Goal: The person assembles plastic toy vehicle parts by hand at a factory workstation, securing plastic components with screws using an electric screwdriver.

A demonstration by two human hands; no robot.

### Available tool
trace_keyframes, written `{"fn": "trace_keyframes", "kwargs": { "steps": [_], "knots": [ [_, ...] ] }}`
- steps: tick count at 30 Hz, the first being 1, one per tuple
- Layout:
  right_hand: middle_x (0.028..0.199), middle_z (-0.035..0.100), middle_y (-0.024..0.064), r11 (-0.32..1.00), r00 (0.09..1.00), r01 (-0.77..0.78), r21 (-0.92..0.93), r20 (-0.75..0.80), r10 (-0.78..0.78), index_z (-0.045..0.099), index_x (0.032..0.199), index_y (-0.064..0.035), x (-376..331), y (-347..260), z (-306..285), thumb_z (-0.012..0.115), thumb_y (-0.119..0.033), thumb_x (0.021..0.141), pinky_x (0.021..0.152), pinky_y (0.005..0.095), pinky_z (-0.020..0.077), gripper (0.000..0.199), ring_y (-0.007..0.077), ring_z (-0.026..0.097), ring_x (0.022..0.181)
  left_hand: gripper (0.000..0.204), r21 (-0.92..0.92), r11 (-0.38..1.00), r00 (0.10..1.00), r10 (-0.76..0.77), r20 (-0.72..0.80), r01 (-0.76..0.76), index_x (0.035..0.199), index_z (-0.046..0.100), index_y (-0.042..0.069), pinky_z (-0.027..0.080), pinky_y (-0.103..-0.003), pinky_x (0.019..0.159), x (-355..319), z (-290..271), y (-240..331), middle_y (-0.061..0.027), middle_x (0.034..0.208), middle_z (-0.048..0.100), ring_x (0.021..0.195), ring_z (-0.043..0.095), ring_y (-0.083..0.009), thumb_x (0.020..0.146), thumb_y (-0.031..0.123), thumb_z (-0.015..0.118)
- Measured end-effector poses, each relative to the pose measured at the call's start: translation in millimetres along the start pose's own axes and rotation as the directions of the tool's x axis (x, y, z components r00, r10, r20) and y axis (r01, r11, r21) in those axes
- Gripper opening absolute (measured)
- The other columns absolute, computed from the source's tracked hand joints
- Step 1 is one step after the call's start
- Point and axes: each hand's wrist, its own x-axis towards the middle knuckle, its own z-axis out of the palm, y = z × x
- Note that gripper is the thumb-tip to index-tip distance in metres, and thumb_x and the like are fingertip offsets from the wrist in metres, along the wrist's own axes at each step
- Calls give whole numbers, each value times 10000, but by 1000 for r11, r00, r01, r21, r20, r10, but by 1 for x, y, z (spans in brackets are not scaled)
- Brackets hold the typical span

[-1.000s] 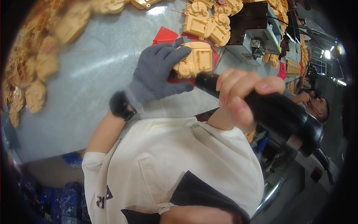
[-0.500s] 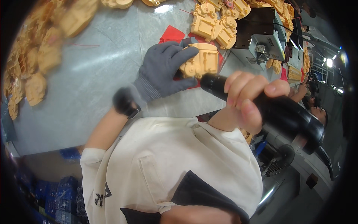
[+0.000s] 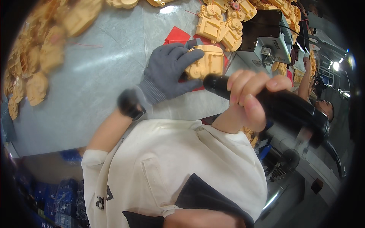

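Now one tan casting (image 3: 205, 62), one black tool (image 3: 273, 106)

Tan plastic toy shells (image 3: 36, 72) lie heaped along the grey table (image 3: 91, 83) — more (image 3: 222, 24) beside a black-topped metal machine (image 3: 268, 38); a co-worker (image 3: 317, 100) stands beyond.

Blue packages (image 3: 57, 197), a stack of wrapped bundles with pale printed patches, lie at lower left below the edge of the grey table (image 3: 95, 87), dim and partly blurred. One pale rectangular label (image 3: 274, 42) with dark print sits on the front face of the grey metal machine box (image 3: 266, 47) at upper right of the table, just under its black top. Small dark printed marking (image 3: 102, 198) on the lower hem of the white shirt, illegible. No signs or lit screens can be made out.
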Motion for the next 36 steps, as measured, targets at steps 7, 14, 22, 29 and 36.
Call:
{"fn": "trace_keyframes", "kwargs": {
  "steps": [7, 14, 22, 29, 36],
  "knots": [
    [593, 492, 69, 999, 999, 30, 41, -26, -29, 364, 1007, -73, 1, -7, -4, 576, 32, 689, 538, 326, 420, 397, 187, 477, 473, 628, -3, 1000, 1000, 10, -13, -10, 1203, 507, 103, 425, -417, 852, 1, 0, 2, -104, 1055, 570, 985, 532, -310, 655, 316, 727],
    [587, 488, 68, 1000, 999, 3, 19, -47, -2, 361, 1001, -71, 0, -2, 3, 584, 26, 693, 528, 324, 418, 393, 188, 477, 477, 627, -8, 1000, 1000, 6, -16, -6, 1208, 504, 107, 422, -415, 858, 0, 1, 2, -100, 1058, 568, 990, 530, -308, 661, 313, 730],
    [583, 485, 64, 1000, 1000, -14, 20, -17, 14, 359, 990, -71, 1, -1, 2, 584, 23, 693, 517, 322, 415, 384, 182, 462, 472, 678, 12, 999, 999, -40, -4, 40, 1214, 500, 133, 417, -411, 870, -1, -2, 7, -87, 1058, 565, 1007, 531, -292, 619, 315, 770],
    [581, 485, 63, 999, 999, -22, 32, -45, 23, 357, 988, -70, 1, -1, 5, 586, 24, 694, 510, 318, 410, 384, 180, 461, 473, 707, 22, 999, 999, -37, 5, 37, 1216, 497, 135, 418, -408, 872, -2, 1, 2, -75, 1061, 566, 1004, 535, -281, 596, 308, 787],
    [644, 462, 67, 999, 992, -37, -9, 117, 37, 384, 1111, -68, 3, -2, -4, 511, -1, 741, 578, 369, 398, 397, 185, 467, 516, 709, 20, 999, 1000, -27, 7, 27, 1222, 496, 127, 420, -410, 873, -2, 1, 0, -81, 1071, 571, 1001, 536, -285, 594, 311, 769]
  ]
}}
